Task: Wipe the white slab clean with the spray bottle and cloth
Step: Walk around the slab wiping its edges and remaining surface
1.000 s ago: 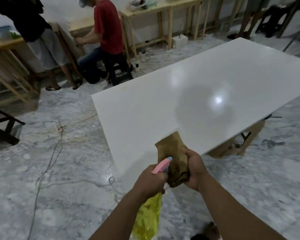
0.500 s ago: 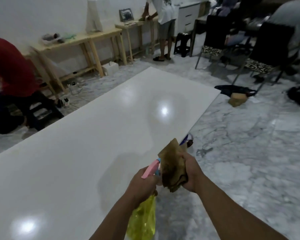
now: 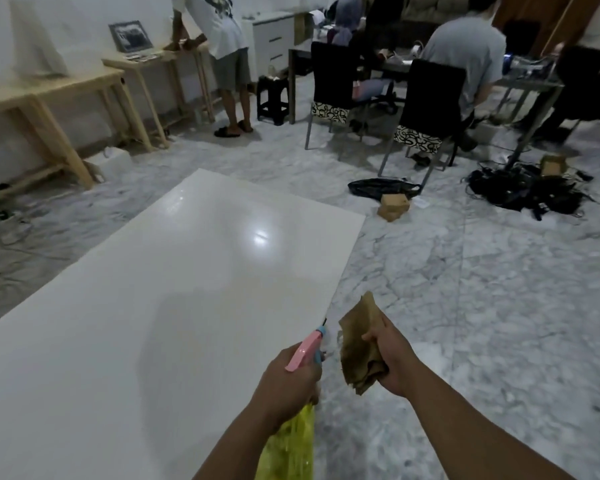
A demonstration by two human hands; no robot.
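Note:
The glossy white slab [image 3: 160, 292] fills the lower left and runs away towards the far wall. My left hand [image 3: 284, 379] grips a spray bottle [image 3: 291, 441] with a yellow body and a pink trigger head, held at the slab's right edge with the nozzle pointing forward. My right hand [image 3: 390, 355] grips a crumpled brown cloth [image 3: 359, 344] over the marble floor, just right of the slab's edge. The two hands are a little apart.
Marble floor [image 3: 482, 289] lies to the right. Beyond the slab's far end are a small cardboard box [image 3: 392, 206], a black bag [image 3: 378, 186], a cable pile [image 3: 530, 192], two chairs [image 3: 426, 109], wooden tables [image 3: 49, 102] on the left, and people standing and sitting.
The view has swung right along the slab, so its far right corner and the seated people show. My right hand with the cloth has drawn away from the bottle's nozzle to the right.

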